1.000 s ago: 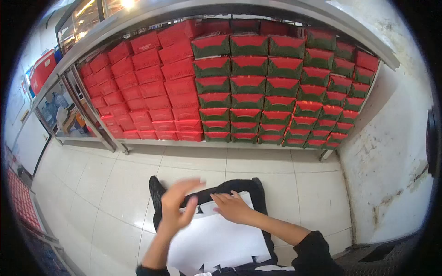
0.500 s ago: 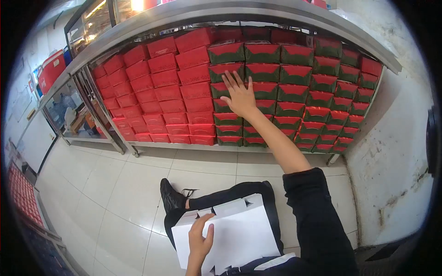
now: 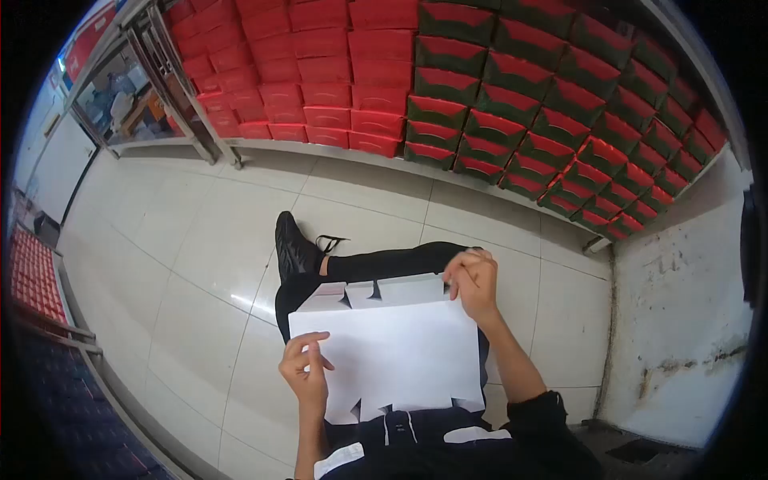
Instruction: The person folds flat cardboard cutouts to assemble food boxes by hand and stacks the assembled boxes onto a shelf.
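Observation:
A white cut sheet of card (image 3: 392, 360) with notched flaps lies across the person's lap, its large middle panel flat. Over its left edge is my left hand (image 3: 306, 368), fingers loosely bent and apart, nothing between them. My right hand (image 3: 474, 280) is at the card's upper right corner, fingers curled and slightly blurred; whether it grips the corner is hard to see. Along the far edge, flaps (image 3: 412, 288) stick out beside the black-clad leg (image 3: 384, 262).
Stacked red boxes (image 3: 324, 72) and red-and-dark-green boxes (image 3: 512, 104) fill a metal rack ahead. A black shoe (image 3: 296, 246) rests on the tiled floor (image 3: 200, 216). A stained wall (image 3: 680, 320) stands at the right, and another rack of red boxes (image 3: 38, 276) at the left.
The view has tilted down. My right hand, which was raised in front of the stacked boxes half a second ago, has come back to the card. My left hand is now at the card's left edge.

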The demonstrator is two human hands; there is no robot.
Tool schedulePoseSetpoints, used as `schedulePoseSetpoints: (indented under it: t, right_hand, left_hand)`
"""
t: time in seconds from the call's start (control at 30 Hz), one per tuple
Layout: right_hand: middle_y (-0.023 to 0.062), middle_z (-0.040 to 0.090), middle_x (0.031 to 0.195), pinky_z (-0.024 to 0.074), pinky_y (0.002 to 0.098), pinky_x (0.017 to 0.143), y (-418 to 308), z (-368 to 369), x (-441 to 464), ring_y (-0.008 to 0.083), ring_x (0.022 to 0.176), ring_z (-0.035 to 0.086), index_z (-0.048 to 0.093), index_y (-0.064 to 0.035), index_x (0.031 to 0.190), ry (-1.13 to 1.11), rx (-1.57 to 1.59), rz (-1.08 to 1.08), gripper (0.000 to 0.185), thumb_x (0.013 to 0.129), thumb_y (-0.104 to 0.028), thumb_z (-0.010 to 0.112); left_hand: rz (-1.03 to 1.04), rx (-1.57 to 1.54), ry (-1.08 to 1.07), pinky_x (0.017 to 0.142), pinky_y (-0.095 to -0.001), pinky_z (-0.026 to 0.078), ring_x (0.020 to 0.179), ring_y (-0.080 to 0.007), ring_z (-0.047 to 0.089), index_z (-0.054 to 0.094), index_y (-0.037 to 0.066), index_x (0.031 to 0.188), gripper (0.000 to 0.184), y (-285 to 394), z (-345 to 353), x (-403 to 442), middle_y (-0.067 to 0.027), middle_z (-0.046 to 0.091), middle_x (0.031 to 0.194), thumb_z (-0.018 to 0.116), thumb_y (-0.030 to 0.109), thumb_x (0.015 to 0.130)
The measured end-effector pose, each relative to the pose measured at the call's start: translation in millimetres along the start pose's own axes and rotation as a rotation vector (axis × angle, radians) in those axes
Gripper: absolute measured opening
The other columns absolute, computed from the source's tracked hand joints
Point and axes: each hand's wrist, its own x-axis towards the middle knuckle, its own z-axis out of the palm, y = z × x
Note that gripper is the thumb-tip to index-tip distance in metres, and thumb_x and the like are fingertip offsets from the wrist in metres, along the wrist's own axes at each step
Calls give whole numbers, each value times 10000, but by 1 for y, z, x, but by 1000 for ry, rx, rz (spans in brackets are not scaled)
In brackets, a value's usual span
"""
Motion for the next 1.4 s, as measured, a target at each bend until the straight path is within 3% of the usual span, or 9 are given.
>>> schedulePoseSetpoints:
  t: [0.2,0.43,0.57,0.67,0.73,0.83,1.03,1.2,1.4]
  right_hand:
    - [22,566,570,354,311,738,-12,30,-18,147,574,511,642,-70,700,124,-124,-245,113,742,-17,550]
    - [50,424,427,409,293,589,-8,36,-22,175,388,400,681,-107,842,162,-238,-184,255,660,32,569]
    - [36,439,440,428,296,584,19,36,-32,183,417,429,688,-111,881,28,-189,-308,309,636,30,564]
    - [70,592,707,435,314,717,13,43,-35,202,660,563,656,-125,1016,108,-354,-313,365,674,-20,584]
    - [96,551,1136,356,409,887,-9,45,-28,239,1060,512,582,-136,1142,40,-530,-267,416,728,-107,603]
    - [89,369,1378,222,513,960,4,53,-40,227,1272,334,521,-144,1221,-78,-718,-234,462,768,-181,609]
    - [65,345,1413,157,581,939,14,64,-68,199,1288,324,473,-159,1289,-38,-953,-269,542,770,-217,619]
    - [47,341,1417,139,581,941,21,63,-70,191,1293,312,456,-197,1303,11,-901,-316,543,784,-233,609]
    - [35,370,1400,114,556,949,8,63,-62,186,1271,346,476,-219,1286,12,-796,-212,523,782,-196,615]
  left_hand:
    - [20,-180,119,691,-304,386,502,-159,516,499,42,393,369,-23,-8,-4,-25,477,387,457,152,743]
    - [192,-149,239,762,-305,398,464,-143,525,610,28,639,310,-9,-6,6,-45,543,481,440,174,853]
    - [-151,-247,410,635,-243,432,477,-124,566,605,-5,840,228,4,1,10,-70,573,547,398,78,888]
    - [-116,-258,346,558,-196,439,485,-123,577,522,-36,1045,222,-29,-15,-6,-79,579,555,385,53,894]
    - [-197,-264,252,607,-185,433,506,-133,596,461,-46,1141,269,-43,-24,-12,-74,586,558,382,48,901]
    - [3,-291,202,544,-171,442,479,-142,588,356,-57,1220,343,-40,-23,-7,-122,616,654,361,30,889]
    - [45,-375,727,637,-173,477,521,-139,588,516,-31,1013,271,13,6,16,-169,632,800,353,-31,796]
    - [106,-507,181,574,-300,581,592,-178,588,470,-19,844,136,-32,-16,-22,-181,570,888,347,-64,809]
    - [-58,-391,339,546,-272,573,985,-301,565,451,-7,819,133,13,36,-23,-201,466,1093,362,-104,806]
